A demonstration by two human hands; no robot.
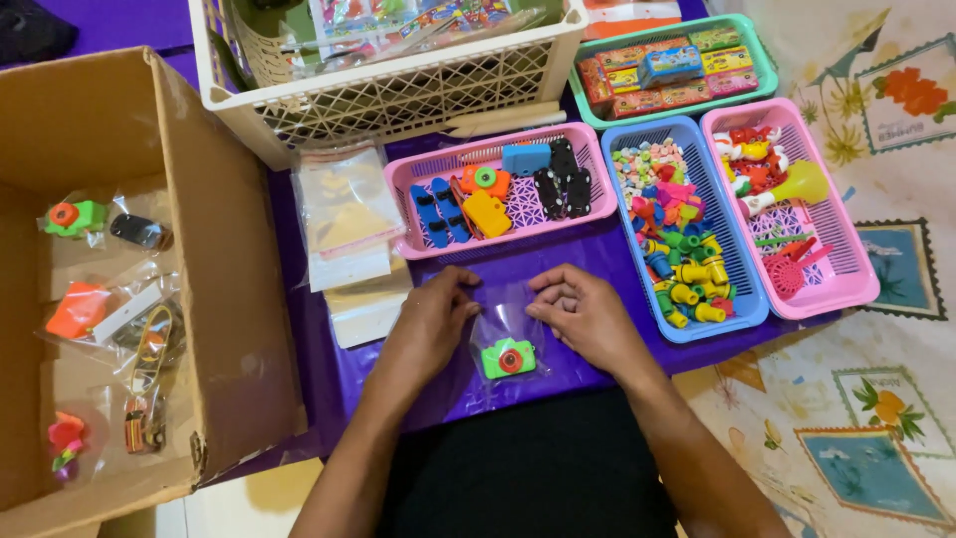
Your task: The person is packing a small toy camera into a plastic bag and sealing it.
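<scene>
Purple cloth covered the worktop, and on it, between the two hands, lay a small clear bag with a green toy camera at its lower end, its long axis running away from the person. The left hand and right hand rested equally near, curled fingers pinching the bag's upper corners from either side. Beyond stood a pink tray and a blue tray of small toys, with a cardboard box of bagged toys to the left.
</scene>
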